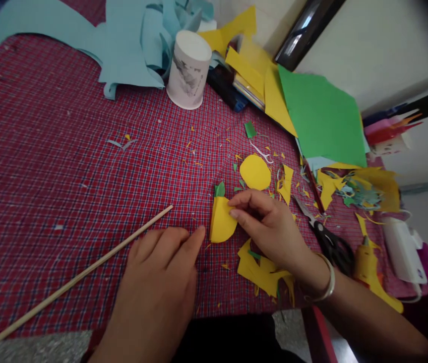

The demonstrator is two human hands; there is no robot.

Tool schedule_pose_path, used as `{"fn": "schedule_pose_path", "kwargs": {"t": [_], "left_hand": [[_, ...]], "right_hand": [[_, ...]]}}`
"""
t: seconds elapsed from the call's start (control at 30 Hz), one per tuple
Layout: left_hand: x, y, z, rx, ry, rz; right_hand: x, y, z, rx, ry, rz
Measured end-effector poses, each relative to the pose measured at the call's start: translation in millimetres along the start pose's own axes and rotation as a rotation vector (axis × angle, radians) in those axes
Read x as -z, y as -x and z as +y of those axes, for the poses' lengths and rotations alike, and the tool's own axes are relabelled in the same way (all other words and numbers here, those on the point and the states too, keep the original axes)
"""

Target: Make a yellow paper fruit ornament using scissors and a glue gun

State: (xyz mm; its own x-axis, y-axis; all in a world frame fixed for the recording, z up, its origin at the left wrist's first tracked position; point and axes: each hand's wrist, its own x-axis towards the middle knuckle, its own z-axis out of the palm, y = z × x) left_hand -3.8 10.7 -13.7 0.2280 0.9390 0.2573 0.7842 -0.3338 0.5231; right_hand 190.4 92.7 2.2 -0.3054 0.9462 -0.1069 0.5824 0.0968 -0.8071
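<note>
Over the red-checked, cloth-covered bench (66, 171), the grip of the right hand (270, 227) pinches the right edge of a folded yellow paper half-disc (222, 224), long axis running front-to-back, the seemingly empty left hand (161, 272) just leftward.

White cup (190, 73) between blue paper (123, 48) and dark object (224, 89), possibly plastic.

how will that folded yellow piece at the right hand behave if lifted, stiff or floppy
Probably light and bendy: the yellow piece looks like thin paper. It may spring open a little, since it appears folded over. The green tab jutting from its top might bend easily if caught.
</note>
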Motion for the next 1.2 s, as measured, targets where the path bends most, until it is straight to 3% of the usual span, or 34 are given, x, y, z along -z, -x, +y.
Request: {"fn": "schedule_pose_path", "kwargs": {"t": [0.17,0.4,0.8,1.03,1.2], "left_hand": [[-1.5,2.3,0.7,0.0,-0.099,-0.095],[1.3,0.9,0.9,-0.005,-0.079,-0.105],[0.8,-1.1,3.9,0.005,-0.072,-0.092],[2.1,0.4,3.4,-0.016,-0.076,-0.091],[2.1,0.7,3.1,-0.034,-0.084,-0.092]], "right_hand": [[0.0,-0.7,-1.8,0.013,0.004,-0.011],[1.5,-1.5,-3.9,0.041,0.076,-0.03],[8.6,-8.3,5.9,0.283,0.224,0.02],[12.8,-13.2,5.2,0.298,0.352,-0.128],[13.3,-14.8,0.1,0.263,0.457,-0.155]]}}
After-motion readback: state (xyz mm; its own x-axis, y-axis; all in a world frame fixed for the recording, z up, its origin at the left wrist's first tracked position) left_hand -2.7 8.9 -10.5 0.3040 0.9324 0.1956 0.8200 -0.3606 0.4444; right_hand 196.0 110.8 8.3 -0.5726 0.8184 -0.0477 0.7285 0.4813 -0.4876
